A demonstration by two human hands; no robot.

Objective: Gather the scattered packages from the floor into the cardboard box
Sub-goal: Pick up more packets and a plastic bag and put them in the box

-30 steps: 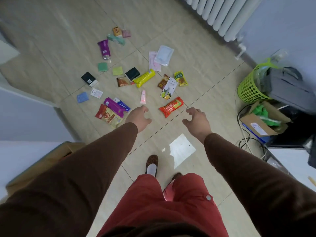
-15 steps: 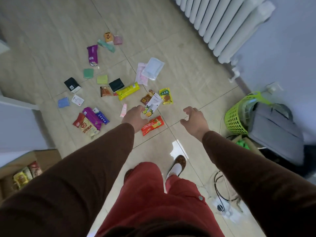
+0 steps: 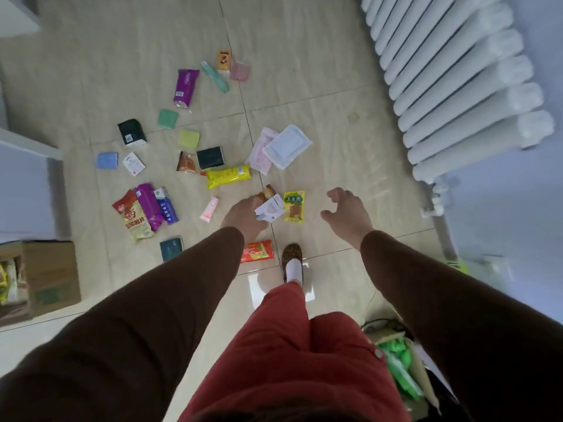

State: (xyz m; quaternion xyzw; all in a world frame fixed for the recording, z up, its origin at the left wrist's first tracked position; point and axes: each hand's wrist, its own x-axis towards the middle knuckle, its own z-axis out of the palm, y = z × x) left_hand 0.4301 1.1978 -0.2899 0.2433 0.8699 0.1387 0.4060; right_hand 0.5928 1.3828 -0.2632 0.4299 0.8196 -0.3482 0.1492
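Several small packages lie scattered on the tiled floor: a red packet (image 3: 257, 251), a yellow-green packet (image 3: 294, 205), a long yellow packet (image 3: 228, 176), a pink tube (image 3: 209, 208), a dark teal packet (image 3: 171, 248) and a red chip bag (image 3: 132, 214). The cardboard box (image 3: 51, 269) stands at the left edge with packets inside it. My left hand (image 3: 243, 214) hangs over the left edge of a white packet (image 3: 271, 210), fingers loosely curled, and part of that packet is hidden. My right hand (image 3: 347, 214) is spread, holding nothing, to the right of the yellow-green packet.
A white radiator (image 3: 457, 86) runs along the right wall. My slippered foot (image 3: 292, 260) stands beside the red packet. A box with green bags (image 3: 396, 360) sits at the lower right. White furniture (image 3: 27, 178) stands at the left, behind the cardboard box.
I have stepped towards the packages and the view has swung. The cardboard box has come into view at the left. My left hand has come over the white packet.
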